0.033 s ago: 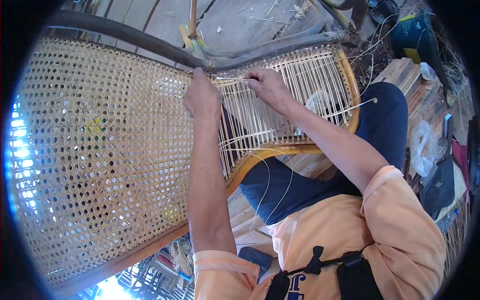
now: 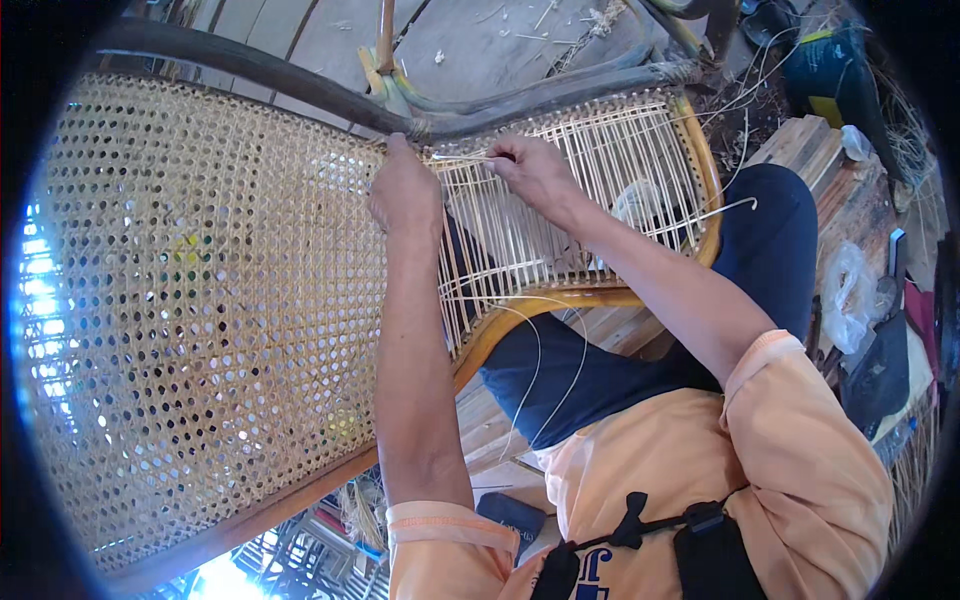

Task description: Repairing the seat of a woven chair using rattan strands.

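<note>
A rattan chair panel lies across my lap, with a finished cane mesh on the left. To its right, a part-woven section shows mostly strands running one way, crossed by a few others. My right hand pinches a thin pale cane strand near the far edge. My left hand is closed against that same edge, beside the dark frame pole; its fingertips and whatever they grip are hidden. Loose cane strands loop over the near rim.
A hooked cane end sticks out over my right knee. Wood blocks, a clear plastic bag and a dark green container stand to the right. Wooden planks lie beyond the chair.
The cane end over my right knee has shifted slightly, showing its hooked tip more clearly. Both hands stay in the same place.
</note>
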The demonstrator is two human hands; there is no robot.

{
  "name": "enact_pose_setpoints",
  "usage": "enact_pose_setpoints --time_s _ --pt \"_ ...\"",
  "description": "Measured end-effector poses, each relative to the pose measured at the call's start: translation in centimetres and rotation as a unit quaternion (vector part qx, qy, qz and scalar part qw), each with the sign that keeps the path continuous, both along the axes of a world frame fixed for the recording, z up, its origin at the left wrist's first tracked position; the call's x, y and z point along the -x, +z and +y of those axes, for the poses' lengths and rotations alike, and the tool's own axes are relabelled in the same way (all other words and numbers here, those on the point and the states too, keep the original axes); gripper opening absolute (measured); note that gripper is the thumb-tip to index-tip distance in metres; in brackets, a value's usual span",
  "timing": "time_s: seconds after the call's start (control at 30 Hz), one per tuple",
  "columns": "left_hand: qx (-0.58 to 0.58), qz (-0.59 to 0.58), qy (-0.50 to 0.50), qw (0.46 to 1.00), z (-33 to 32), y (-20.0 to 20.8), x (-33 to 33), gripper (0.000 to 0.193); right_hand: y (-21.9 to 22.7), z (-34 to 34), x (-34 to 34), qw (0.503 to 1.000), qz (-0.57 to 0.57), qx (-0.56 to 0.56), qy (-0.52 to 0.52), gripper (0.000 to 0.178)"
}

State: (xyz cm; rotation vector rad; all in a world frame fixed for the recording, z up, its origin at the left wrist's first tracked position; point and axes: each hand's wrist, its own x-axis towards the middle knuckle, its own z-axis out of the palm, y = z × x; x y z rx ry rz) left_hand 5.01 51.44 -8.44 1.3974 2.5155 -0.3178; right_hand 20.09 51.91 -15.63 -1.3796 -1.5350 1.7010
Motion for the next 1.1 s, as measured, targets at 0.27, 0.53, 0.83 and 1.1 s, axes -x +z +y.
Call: enact_pose_setpoints --time_s 0.27,0.53,0.83,1.1 --pt "-0.006 0.008 -0.034 0.999 -0.2 0.7 -0.5 0.024 -0.5 0.0 0.7 0.999 -0.011 0.043 0.003 0.02" --pt "-0.008 0.012 -0.04 0.999 -0.4 0.4 -0.3 0.025 0.7 -0.3 0.8 0.996 -0.08 0.047 0.018 0.017" --pt "-0.023 0.01 -0.05 0.998 -0.4 0.2 -0.3 0.025 -0.5 -0.8 1.6 0.994 -0.107 0.017 0.016 0.018" --pt "-0.03 0.006 -0.051 0.998 -0.6 0.0 0.2 0.03 -0.7 -1.2 1.7 0.999 -0.033 0.027 0.005 0.016"
